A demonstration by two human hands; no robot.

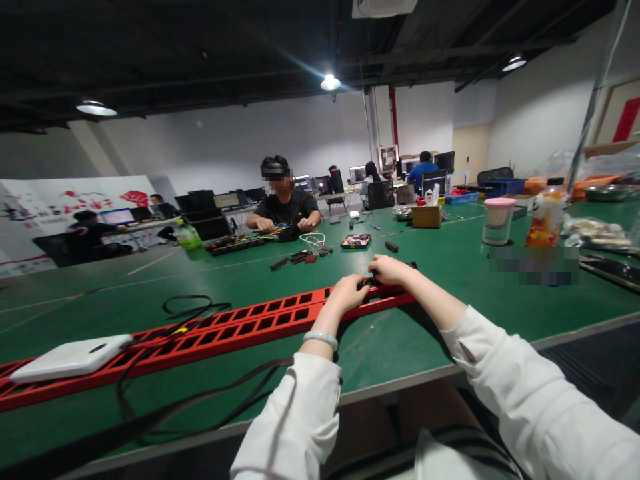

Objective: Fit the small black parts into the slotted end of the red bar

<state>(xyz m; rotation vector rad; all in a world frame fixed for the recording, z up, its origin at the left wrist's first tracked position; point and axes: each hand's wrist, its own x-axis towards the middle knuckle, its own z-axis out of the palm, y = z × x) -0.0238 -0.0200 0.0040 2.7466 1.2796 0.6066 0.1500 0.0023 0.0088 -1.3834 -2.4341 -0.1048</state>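
Note:
A long red slotted frame [240,325] lies across the green table, its right end under my hands. My left hand [349,291] is closed at a small black part [367,283] on the frame. Close beside it on the right, my right hand [389,270] has its fingers bent around the same spot. What the right fingers hold is too small and hidden to make out. A white flat device [73,358] rests on the frame's left part, with a black cable running from it.
Black strap [190,403] crosses the front left. Beyond the frame lie small black pieces [300,257], a white cable and a flat box [355,241]. A pink-lidded jar [499,223] and a drink bottle [547,217] stand right. A person [284,200] works opposite.

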